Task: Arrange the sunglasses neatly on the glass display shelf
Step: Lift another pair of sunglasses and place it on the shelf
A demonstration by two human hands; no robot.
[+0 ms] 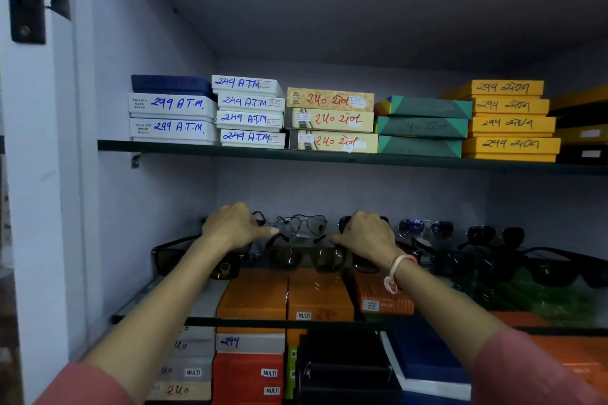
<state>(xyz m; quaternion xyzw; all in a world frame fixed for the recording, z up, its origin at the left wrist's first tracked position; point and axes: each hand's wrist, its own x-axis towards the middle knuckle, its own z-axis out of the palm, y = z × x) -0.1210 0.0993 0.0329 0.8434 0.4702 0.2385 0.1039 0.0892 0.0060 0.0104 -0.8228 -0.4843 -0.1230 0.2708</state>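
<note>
- While both arms reach into the cabinet, the left hand (pixel 235 226) pinches one temple tip and the right hand (pixel 365 233) the other temple tip of a dark-lensed, black plastic-framed pair of sunglasses (pixel 307 256), which sits in the front row on the clear glass display shelf (pixel 154 301), lenses facing outward.
- Both hands are closed in a fingertip grip on that pair; the remaining fingers are curled, and whether they touch anything behind cannot be told.
- Directly behind stands a thin black wire-framed aviator pair (pixel 301 224); neighbouring dark pairs sit just beside on either side.
- Recommended practice, in my judgement: keep the grip on the temples only, off the lenses, and move both ends together so the frame stays square to the shelf edge.
- Risk noted: the knuckles are near the back row; a careless withdrawal could knock the aviator pair.
- Stacked labelled cardboard boxes (pixel 251 108) above are not involved.
</note>
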